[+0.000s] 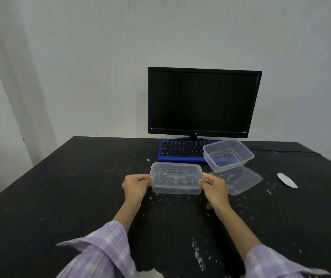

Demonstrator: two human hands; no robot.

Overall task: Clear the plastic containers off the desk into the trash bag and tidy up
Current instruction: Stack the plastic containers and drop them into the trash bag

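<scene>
A clear lidded plastic container (pixel 176 178) rests on the black desk (pixel 60 197) in front of me. My left hand (pixel 135 185) grips its left end and my right hand (pixel 214 186) grips its right end. To the right, an open clear container (pixel 228 155) sits tilted, partly on top of a flat clear lid (pixel 241 180) and against the keyboard. No trash bag is in view.
A black monitor (pixel 202 101) stands at the back with a blue-framed keyboard (pixel 180 150) in front of it. A crumpled white scrap (pixel 287 180) lies at the right. White crumbs speckle the desk. A cable (pixel 285 151) runs along the back right edge.
</scene>
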